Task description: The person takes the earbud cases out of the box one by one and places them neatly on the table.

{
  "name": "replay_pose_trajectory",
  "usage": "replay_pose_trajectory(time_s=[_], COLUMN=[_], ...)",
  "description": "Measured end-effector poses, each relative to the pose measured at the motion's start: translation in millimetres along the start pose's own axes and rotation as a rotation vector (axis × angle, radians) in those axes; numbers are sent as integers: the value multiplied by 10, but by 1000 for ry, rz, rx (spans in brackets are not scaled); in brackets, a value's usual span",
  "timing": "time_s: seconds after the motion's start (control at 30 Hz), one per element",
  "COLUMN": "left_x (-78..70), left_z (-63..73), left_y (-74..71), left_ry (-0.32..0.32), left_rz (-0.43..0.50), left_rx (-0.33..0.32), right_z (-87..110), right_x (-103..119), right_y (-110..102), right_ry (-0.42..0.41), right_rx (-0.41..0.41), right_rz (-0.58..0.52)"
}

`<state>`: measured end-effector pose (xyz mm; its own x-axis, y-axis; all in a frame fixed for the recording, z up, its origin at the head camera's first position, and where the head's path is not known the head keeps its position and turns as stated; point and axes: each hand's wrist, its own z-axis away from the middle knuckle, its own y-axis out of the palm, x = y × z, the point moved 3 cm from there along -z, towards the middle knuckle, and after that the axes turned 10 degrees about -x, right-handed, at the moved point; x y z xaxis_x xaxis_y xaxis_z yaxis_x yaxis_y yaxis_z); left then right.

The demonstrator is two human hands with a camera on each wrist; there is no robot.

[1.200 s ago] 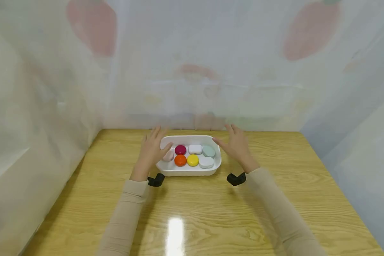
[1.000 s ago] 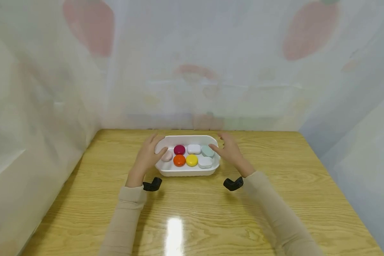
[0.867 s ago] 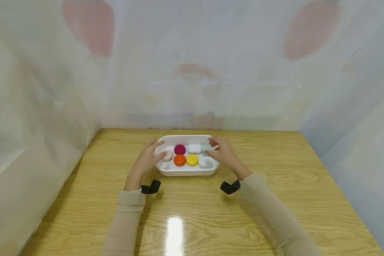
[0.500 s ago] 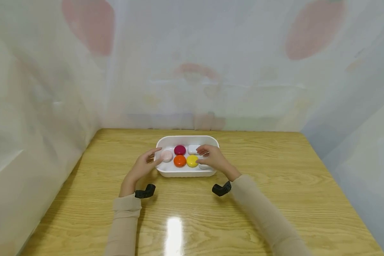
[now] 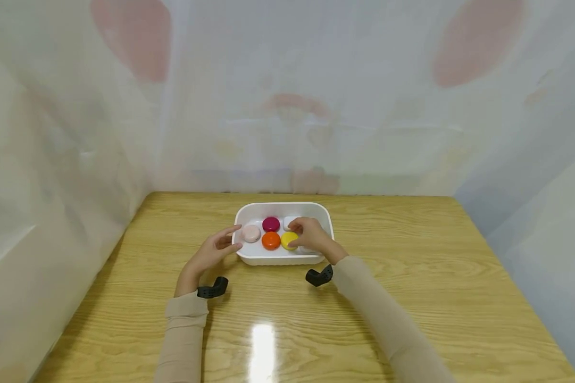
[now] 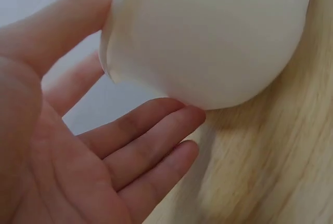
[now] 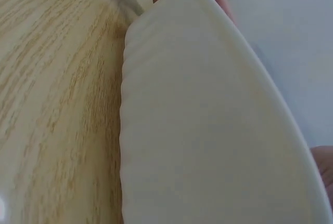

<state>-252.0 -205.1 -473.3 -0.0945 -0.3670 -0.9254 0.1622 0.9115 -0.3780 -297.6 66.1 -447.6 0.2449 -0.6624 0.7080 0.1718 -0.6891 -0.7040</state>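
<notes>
A white oblong tray (image 5: 280, 260) on the table holds several small rounded glossy pieces. At its left end rests my left hand (image 5: 210, 255), thumb and fingertips touching the rim and outer wall; in the left wrist view the fingers (image 6: 151, 151) are loosely bent. Over the tray's right part my right hand (image 5: 313, 236) reaches down, thumb and bent fingers at the yellow disc (image 5: 287, 240). Whether they pinch it is unclear, as the tray wall (image 7: 197, 109) hides most of them in the right wrist view. Left of it lies an orange disc (image 5: 271, 240).
Inside the tray are also a magenta disc (image 5: 271, 224), a pale pink disc (image 5: 251, 233) and a partly covered white piece (image 5: 288, 222). Behind the wooden table (image 5: 421, 287) hangs a pale printed curtain (image 5: 364, 96), which also runs along both sides.
My right hand has come in from beyond the tray's right side and moved left to the yellow disc, covering the pale green piece. My left hand has drawn lower onto the tray's left end.
</notes>
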Motion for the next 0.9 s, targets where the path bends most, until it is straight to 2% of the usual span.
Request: replay_pose_trajectory(time_s=[0.23, 0.43, 0.67, 0.9], left_x=[65, 57, 48, 20], left_z=[13, 5, -9, -7], left_y=[-19, 7, 12, 0], left_ry=[-23, -42, -65, -84], left_rz=[23, 54, 38, 36], left_rx=[7, 9, 15, 18], right_z=[-33, -25, 25, 225], right_x=[5, 3, 35, 153], right_y=[88, 90, 19, -196], right_ry=[35, 5, -59, -170], right_rx=[68, 87, 27, -71], right_rz=[49, 104, 99, -25])
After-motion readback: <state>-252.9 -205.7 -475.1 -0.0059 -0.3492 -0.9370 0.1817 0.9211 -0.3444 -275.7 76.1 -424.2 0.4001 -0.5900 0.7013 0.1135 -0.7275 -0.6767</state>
